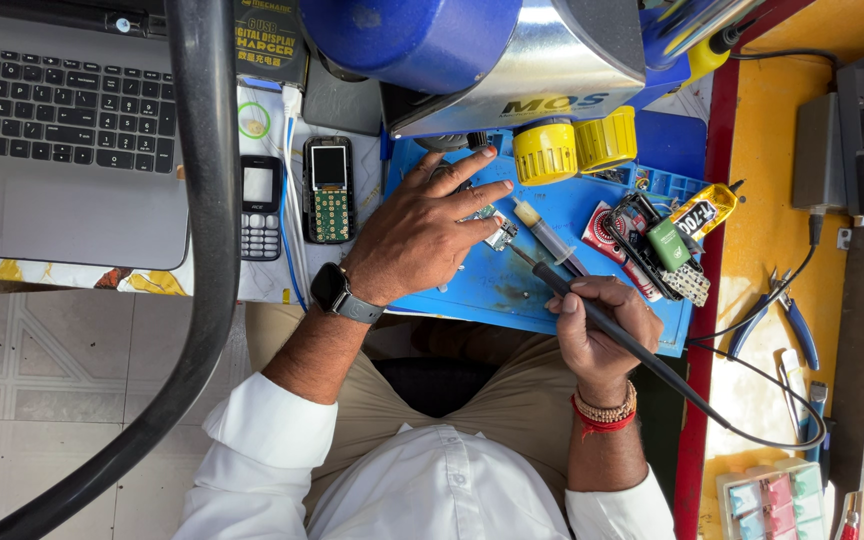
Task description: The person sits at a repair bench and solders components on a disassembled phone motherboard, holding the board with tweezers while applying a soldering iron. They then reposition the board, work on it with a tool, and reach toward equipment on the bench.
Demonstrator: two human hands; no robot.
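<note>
Black hose nearest, left hand flat, pinning circuit board, right hand gripping soldering iron

Light: bright, even daylight | Shadows: soft ones cast under the hands on the blue mat | Glare: seen on the metal microscope housing | Focus: near black tube blurred, edges slightly bent

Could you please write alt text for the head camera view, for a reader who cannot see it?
Seen from above, a seated person's right hand holds a black soldering iron to a small circuit board that the left hand steadies on a blue work mat. A laptop and two small phones lie to the left.
</note>
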